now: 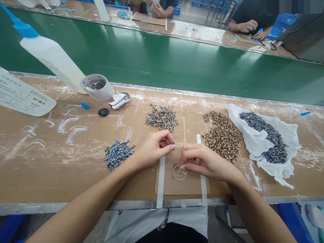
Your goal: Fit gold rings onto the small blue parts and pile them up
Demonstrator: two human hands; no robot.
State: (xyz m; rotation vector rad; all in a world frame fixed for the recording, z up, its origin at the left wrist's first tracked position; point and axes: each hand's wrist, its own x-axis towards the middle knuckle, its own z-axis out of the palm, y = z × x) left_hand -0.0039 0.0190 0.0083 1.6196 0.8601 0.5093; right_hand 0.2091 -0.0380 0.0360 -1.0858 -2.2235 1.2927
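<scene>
My left hand (155, 145) pinches a small blue piece (173, 143) between thumb and forefinger, above a cardboard pad (184, 187). Across from it, my right hand (205, 162) is closed in a pinch beside a small clear round dish (179, 177) on the pad; whatever those fingertips hold is too small to name. Beyond my left hand lies a pile of mixed blue and brass-coloured parts (158, 118), with thin sticks across it. A heap of blue parts (117, 155) is left of my left wrist. Brass-coloured parts (222, 136) lie beyond my right hand.
White paper (249, 141) at the right bears more blue parts (274, 135). Two white bottles (57, 60) (22, 94), a tape roll (101, 92), a black cap (103, 112) and a crumpled tube (120, 100) sit at left. Co-workers' hands (249, 27) show across the green belt (162, 64).
</scene>
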